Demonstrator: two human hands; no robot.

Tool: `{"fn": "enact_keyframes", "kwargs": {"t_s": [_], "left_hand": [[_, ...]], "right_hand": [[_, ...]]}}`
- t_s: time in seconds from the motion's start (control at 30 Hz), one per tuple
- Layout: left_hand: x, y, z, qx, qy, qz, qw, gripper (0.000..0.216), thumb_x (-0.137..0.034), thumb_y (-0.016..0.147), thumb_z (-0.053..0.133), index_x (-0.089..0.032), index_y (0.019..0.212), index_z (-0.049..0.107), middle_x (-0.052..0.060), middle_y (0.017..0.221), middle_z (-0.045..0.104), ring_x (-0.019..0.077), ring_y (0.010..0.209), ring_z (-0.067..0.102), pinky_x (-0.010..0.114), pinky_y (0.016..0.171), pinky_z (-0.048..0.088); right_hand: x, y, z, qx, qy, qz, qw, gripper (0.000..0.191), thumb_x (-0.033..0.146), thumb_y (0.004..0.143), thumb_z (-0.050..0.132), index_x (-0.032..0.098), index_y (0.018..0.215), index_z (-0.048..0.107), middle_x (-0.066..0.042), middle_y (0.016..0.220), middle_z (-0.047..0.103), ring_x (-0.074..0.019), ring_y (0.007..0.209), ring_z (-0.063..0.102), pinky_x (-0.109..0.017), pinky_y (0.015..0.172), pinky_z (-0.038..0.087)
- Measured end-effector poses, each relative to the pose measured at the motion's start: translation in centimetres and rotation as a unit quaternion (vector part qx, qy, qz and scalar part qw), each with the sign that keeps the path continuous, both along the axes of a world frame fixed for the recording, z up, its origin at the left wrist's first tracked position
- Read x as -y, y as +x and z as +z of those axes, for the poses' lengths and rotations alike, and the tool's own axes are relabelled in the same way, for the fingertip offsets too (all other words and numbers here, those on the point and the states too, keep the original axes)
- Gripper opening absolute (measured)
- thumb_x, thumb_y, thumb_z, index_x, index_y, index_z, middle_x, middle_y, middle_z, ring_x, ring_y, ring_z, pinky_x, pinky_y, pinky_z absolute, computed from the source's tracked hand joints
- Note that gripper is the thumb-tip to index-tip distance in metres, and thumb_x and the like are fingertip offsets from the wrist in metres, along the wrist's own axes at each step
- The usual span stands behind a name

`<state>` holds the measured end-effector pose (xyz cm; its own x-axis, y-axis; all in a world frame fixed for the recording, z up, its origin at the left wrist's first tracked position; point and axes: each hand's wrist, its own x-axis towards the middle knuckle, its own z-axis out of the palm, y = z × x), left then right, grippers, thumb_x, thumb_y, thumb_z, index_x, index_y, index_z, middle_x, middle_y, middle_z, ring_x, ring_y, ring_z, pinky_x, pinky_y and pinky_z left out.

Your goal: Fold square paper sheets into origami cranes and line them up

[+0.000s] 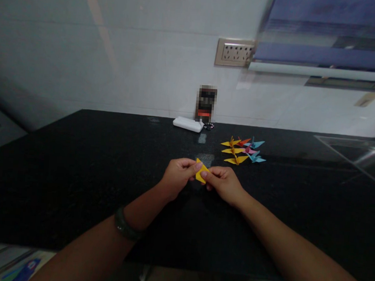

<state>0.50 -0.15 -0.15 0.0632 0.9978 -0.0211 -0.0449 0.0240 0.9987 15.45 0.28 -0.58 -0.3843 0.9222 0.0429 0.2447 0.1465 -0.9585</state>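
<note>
A small folded piece of yellow paper point(201, 173) is pinched between both my hands just above the black countertop point(77, 172). My left hand point(179, 176) grips its left side with thumb and fingers closed. My right hand point(224, 184) holds its right side, fingers curled. A dark band sits on my left wrist. Behind my right hand lies a cluster of finished paper cranes point(242, 151), yellow, orange, pink and blue.
A white rectangular box point(187, 124) and a small dark object lie by the wall at the back. A wall socket point(234, 52) sits above. A steel sink point(358, 157) is at the right. The counter's front edge runs below my forearms.
</note>
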Motion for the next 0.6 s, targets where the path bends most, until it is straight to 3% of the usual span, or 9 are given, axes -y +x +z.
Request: {"fn": "enact_keyframes", "kwargs": {"t_s": [0.1, 0.27, 0.47, 0.6], "left_hand": [[-0.08, -0.05, -0.13, -0.001, -0.020, -0.009, 1.000, 0.024, -0.034, 0.060, 0.068, -0.013, 0.071, 0.066, 0.002, 0.065, 0.064, 0.0106, 0.057, 0.055, 0.021, 0.052, 0.041], [-0.21, -0.26, -0.15, -0.016, -0.008, 0.025, 1.000, 0.022, -0.033, 0.059, 0.068, -0.012, 0.065, 0.064, 0.001, 0.058, 0.061, 0.0094, 0.053, 0.052, 0.020, 0.049, 0.040], [-0.30, -0.20, -0.11, -0.027, -0.002, 0.043, 0.999, 0.023, -0.033, 0.057, 0.070, -0.011, 0.060, 0.063, -0.001, 0.052, 0.058, 0.0070, 0.047, 0.048, 0.019, 0.045, 0.037], [-0.23, -0.13, -0.16, 0.024, -0.019, 0.006, 1.000, 0.034, -0.033, 0.058, 0.070, -0.013, 0.085, 0.065, 0.002, 0.070, 0.064, 0.0103, 0.058, 0.056, 0.019, 0.049, 0.042]], "right_hand": [[-0.09, -0.01, -0.18, -0.020, -0.008, -0.008, 1.000, 0.032, 0.043, 0.074, 0.055, 0.014, 0.060, 0.058, 0.003, 0.046, 0.050, -0.0062, 0.041, 0.043, -0.018, 0.042, 0.031], [-0.35, 0.08, -0.60, -0.048, -0.032, -0.013, 0.998, 0.041, 0.052, 0.076, 0.047, 0.015, 0.060, 0.055, 0.002, 0.049, 0.050, -0.0075, 0.043, 0.046, -0.019, 0.043, 0.035], [-0.58, 0.37, -0.47, -0.046, -0.003, -0.009, 0.999, 0.025, 0.038, 0.069, 0.060, 0.015, 0.064, 0.057, 0.004, 0.052, 0.050, -0.0063, 0.043, 0.043, -0.019, 0.043, 0.032], [-0.59, 0.45, -0.20, -0.039, 0.010, -0.024, 0.999, 0.024, 0.037, 0.070, 0.059, 0.015, 0.062, 0.058, 0.004, 0.050, 0.050, -0.0063, 0.043, 0.042, -0.019, 0.043, 0.030]]}}
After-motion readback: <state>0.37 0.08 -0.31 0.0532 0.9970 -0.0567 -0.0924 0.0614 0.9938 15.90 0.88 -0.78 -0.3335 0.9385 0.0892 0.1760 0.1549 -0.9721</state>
